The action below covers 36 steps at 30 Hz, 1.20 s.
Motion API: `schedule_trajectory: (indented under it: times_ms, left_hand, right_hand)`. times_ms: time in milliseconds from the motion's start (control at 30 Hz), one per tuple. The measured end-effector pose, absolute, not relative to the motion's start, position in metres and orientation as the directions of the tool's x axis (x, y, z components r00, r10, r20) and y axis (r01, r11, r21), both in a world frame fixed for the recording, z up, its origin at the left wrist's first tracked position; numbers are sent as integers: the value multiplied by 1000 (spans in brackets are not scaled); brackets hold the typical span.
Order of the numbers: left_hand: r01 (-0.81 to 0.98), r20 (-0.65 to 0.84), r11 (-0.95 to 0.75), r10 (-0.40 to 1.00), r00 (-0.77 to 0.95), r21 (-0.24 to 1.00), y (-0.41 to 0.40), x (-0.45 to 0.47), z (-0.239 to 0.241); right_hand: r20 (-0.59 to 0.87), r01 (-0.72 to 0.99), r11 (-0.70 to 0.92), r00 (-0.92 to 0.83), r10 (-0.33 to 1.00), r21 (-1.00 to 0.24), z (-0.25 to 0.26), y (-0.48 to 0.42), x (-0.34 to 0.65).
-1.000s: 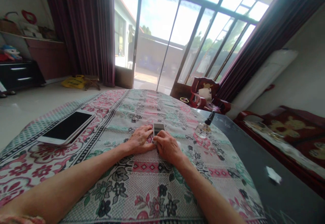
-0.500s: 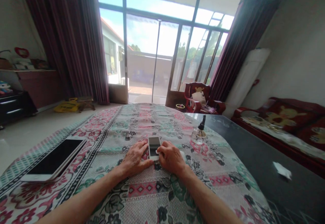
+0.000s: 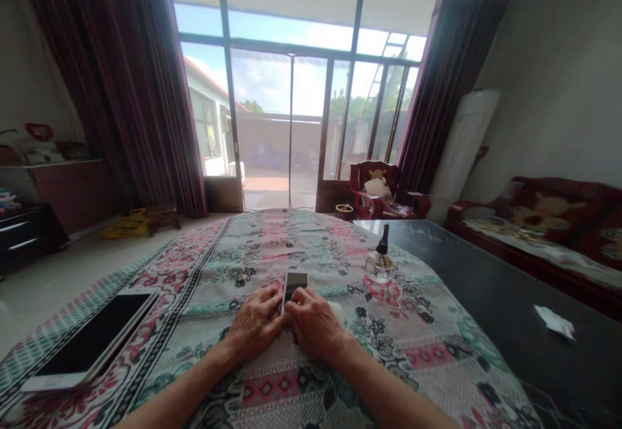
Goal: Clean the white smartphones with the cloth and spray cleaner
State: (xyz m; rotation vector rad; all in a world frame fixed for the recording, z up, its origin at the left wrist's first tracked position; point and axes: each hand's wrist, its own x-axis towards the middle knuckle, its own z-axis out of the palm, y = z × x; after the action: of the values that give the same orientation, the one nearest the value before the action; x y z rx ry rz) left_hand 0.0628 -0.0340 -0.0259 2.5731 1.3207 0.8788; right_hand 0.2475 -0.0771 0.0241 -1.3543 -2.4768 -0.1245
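Observation:
A white smartphone (image 3: 297,279) with a dark screen lies face up on the flowered tablecloth (image 3: 272,247). Along its left side rests my left hand (image 3: 255,323), gripping the edge with fingertips and thumb. My right hand (image 3: 315,325) covers the lower screen, its fingers curled and pressed down. A piece of white cloth (image 3: 336,310) sticks out beside that hand; the part under the fingers is hidden. To the right stands a clear bottle (image 3: 379,266) with a black spray top.
A larger white tablet (image 3: 92,338), apparently on another flat thing, lies at the table's left. Right of the cloth, a dark tabletop (image 3: 466,286) carries a crumpled white paper (image 3: 554,322). Beyond are a red wooden chair (image 3: 374,186), a sofa (image 3: 544,212) and glass doors (image 3: 291,137).
My right hand has moved left across the phone's lower screen, its fingers now close to my left thumb. My left hand stays at the phone's left edge. The whole view has shifted slightly.

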Motion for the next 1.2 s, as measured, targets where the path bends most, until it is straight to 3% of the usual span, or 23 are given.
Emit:
schedule_trajectory:
  times_ms: [367,533,767,867,1200]
  left_hand:
    - [681,470,-629,763,445,376,-32,58,-32]
    - [677,468,-625,767,439,388,-34,58,-26]
    - [688,464,-609,778,422,395,-33,60,-26]
    - [692,452,-608,781,431,389,-33,60,-26]
    - [685,426,-598,794,433,417,-36,61,-21]
  right_hand:
    - [233,908,404,-371,899,-114,34,-72,262]
    - [280,943,320,-284,917,-90,34,-71,266]
    - [264,831,551,-516,815,-79,33,-81,252]
    - [260,824,559,-522,813,-91,33,-82,250]
    - [241,942,267,-217,946,-202,32,-67,272]
